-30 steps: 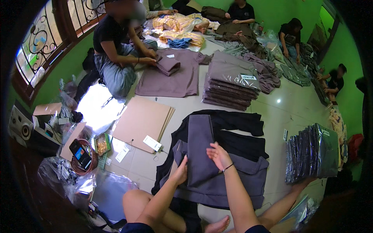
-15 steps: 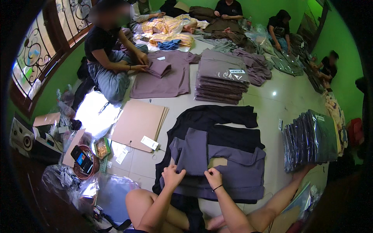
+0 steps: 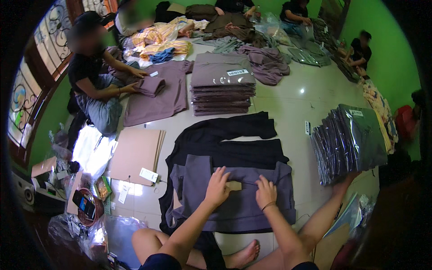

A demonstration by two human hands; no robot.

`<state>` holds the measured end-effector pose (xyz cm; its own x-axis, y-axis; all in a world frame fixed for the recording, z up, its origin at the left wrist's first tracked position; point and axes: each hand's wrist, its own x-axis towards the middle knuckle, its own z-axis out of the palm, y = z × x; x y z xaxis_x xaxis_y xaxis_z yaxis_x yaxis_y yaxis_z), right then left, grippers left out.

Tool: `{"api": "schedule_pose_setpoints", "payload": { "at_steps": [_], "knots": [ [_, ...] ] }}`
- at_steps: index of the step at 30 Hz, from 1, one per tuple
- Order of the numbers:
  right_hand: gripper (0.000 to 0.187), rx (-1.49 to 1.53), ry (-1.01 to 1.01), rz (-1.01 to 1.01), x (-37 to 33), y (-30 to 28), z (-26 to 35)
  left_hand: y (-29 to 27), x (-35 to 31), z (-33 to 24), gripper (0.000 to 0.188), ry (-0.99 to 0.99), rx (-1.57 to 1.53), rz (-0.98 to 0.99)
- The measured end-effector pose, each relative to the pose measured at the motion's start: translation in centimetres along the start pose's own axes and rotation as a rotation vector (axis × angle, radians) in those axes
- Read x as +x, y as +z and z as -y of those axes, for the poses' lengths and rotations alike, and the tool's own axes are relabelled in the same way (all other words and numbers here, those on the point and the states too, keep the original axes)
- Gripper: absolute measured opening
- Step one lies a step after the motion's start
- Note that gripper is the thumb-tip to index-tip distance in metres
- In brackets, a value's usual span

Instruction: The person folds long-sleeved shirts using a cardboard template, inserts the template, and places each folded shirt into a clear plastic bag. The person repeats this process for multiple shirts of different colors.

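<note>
We have the grey shirt (image 3: 234,198) spread on the floor over a black garment (image 3: 229,139), our left hand (image 3: 218,186) flat with fingers splayed on it and our right hand (image 3: 266,192) pinching the fabric at the collar beside a brown card insert (image 3: 234,185). It looks soft, light and limp, so we judge hems and shoulder seams the best holds. Bare tile (image 3: 297,103) lies beyond, with the stack of bagged shirts (image 3: 348,141) near on the right.

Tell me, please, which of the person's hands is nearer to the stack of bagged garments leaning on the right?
The right hand. It rests on the grey garment, on the side toward the stack of bagged garments; the left hand lies beside it, farther away.
</note>
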<state>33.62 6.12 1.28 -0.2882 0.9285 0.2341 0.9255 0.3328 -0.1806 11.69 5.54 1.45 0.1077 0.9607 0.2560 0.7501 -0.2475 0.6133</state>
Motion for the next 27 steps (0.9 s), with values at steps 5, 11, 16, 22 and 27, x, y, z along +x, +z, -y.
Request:
{"api": "schedule_pose_setpoints", "payload": {
  "at_steps": [5,11,16,22,27],
  "knots": [
    [0.04,0.043,0.345,0.442,2.9,-0.2,-9.1,4.5,1.6,1.0,0.048,0.02,0.229,0.261],
    [0.04,0.283,0.421,-0.098,-4.2,-2.4,-10.1,4.2,0.9,1.6,0.044,0.1,0.18,0.261],
    [0.07,0.219,0.766,0.057,-12.9,-3.7,-8.1,4.3,2.1,-1.0,0.021,0.279,0.138,0.063],
    [0.082,0.208,0.866,0.308,-13.8,-4.4,-8.4,13.0,5.7,-9.1,0.029,0.068,-0.25,0.28],
    [0.056,0.073,0.983,0.537,-12.7,-6.7,-8.7,18.1,8.3,-13.9,0.04,-0.12,-0.126,0.479]
  ]
}}
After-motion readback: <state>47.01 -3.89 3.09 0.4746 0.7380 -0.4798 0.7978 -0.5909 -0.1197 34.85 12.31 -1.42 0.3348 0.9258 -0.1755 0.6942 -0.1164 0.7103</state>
